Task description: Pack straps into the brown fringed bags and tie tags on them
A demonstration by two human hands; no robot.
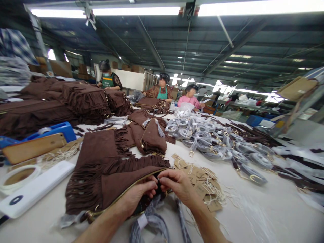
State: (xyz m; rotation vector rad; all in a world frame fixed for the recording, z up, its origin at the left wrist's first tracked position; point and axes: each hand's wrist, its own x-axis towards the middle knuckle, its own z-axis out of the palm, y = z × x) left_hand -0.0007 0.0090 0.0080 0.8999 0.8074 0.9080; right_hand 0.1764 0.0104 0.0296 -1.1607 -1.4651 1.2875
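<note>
A brown fringed bag [118,184] lies before me, its gold zipper [126,189] undone along the near edge. Inside that opening my left hand [141,192] is closed, the fingers curled toward the thumb. My right hand [176,184] pinches at the bag's right end, fingertips close to those of the left. A small dark piece shows between the two hands, too small to name. Just below them is a coiled strap wrapped in clear plastic [149,227]. Paper hang tags with white strings [202,184] lie right of my right hand.
Stacked brown fringed bags [83,98] fill the back left. Plastic-wrapped straps [202,135] are heaped at the right. A blue tape dispenser [60,130], a phone [34,148], a tape roll [20,177] and a white device [37,189] lie left. Several people sit across the table.
</note>
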